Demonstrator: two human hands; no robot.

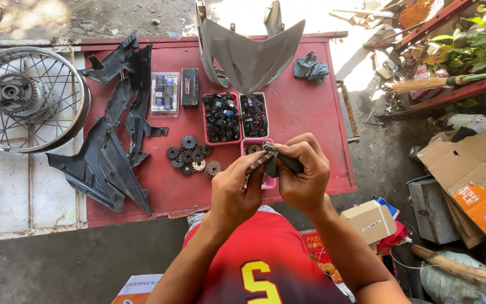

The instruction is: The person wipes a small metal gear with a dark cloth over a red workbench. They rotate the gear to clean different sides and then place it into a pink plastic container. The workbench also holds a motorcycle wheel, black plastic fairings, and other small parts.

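Head view, looking down on a red metal table (305, 112) outdoors. The biggest thing is a spoked motorcycle wheel (26, 98) lying flat off the table's left end. Next come black plastic fairing panels (113, 146) spread across the left of the table, and a grey front cowl (248, 53) standing at the far edge. Smaller: two pink trays of black parts (234, 115) near the middle, then a cluster of loose sprockets (192, 155) just left of the hands.

Over the near edge, the left hand (234, 191) pinches a small toothed sprocket (259, 162) by its rim, fingers curled. The right hand (305, 174) is closed around a dark grey rag (274, 163), pressing it against the sprocket.

The sprocket looks like stiff, dense steel, likely oily and slippery; the rim's teeth seem the surest hold.
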